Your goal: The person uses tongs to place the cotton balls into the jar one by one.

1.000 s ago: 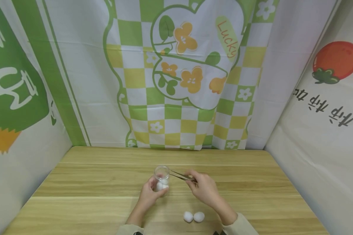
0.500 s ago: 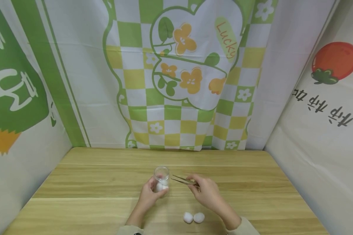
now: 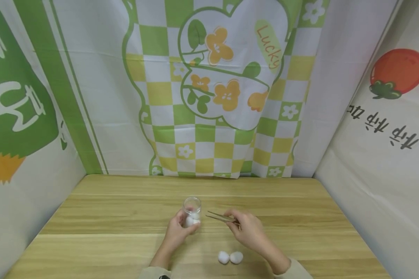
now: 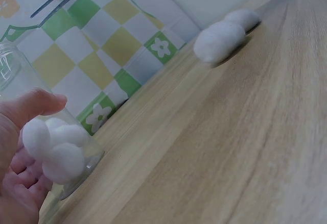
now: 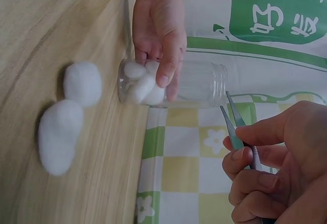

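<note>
**Pulled rightward from the jar [image 5: 199, 85] and nearer the body since a second ago: right hand [image 3: 250, 230] plus tweezers [image 5: 233, 133]**

Unmoved: jar, left hand [image 3: 177, 233], loose cotton balls [image 3: 224, 257].

Standing upright on the table [image 3: 132, 217]: jar, wrapped low by left hand, thumb across one side, fingers round the other. Probably gripped low to keep it steady and leave the mouth uncovered.

Pinched in right hand, partway along: tweezers, just right of the jar's mouth, not touching it. Tips slightly parted, nothing between. Likely held back from the tips to leave both free to work. Can't tell how hard the squeeze is.

Lying right of the jar and closer to the body: two loose cotton balls, side by side, seemingly touching. Probably set there for easy reach with the tweezers.

Bunched in the jar's lower part: more cotton balls [image 5: 142, 90], up against the wall. Exact count hidden by thumb and overlap. White, fuzzy, soft-looking, roundish to egg-shaped, inside and out. Jar clear and fairly tall, threaded at the neck, see-through above the cotton, with checked cloth [image 3: 204, 155] beyond it.
</note>
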### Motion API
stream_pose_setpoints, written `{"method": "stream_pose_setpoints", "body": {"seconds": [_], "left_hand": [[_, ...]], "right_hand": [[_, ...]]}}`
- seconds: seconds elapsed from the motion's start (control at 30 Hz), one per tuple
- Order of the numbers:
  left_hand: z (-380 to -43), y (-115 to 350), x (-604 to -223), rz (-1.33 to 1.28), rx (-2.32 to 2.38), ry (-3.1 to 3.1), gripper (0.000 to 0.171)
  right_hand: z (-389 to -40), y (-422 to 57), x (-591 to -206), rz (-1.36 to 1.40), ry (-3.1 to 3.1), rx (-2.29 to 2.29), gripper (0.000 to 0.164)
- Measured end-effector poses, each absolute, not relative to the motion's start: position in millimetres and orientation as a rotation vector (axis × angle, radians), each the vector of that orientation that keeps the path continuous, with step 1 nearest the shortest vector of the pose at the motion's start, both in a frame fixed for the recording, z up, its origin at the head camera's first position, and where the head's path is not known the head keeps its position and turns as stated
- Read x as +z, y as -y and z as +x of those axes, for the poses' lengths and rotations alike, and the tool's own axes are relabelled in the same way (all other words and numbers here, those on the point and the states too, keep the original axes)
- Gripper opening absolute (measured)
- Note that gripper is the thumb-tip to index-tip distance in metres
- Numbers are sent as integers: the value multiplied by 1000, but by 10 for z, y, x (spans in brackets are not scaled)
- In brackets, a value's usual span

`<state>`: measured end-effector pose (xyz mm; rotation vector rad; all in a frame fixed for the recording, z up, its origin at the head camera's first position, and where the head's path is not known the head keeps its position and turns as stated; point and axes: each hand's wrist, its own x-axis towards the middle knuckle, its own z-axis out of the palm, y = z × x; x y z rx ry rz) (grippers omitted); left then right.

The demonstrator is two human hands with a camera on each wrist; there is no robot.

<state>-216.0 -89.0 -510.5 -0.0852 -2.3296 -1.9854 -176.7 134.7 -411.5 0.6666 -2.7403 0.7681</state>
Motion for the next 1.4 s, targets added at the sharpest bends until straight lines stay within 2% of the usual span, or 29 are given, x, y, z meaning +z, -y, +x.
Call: {"method": "stream_pose_setpoints", "body": {"seconds": [1.4], "left_hand": [[-2166,888,-5110,-102,-1981,2320,53]], "right_hand": [[-1748,-1752,-4319,955,2910,655,18]]}}
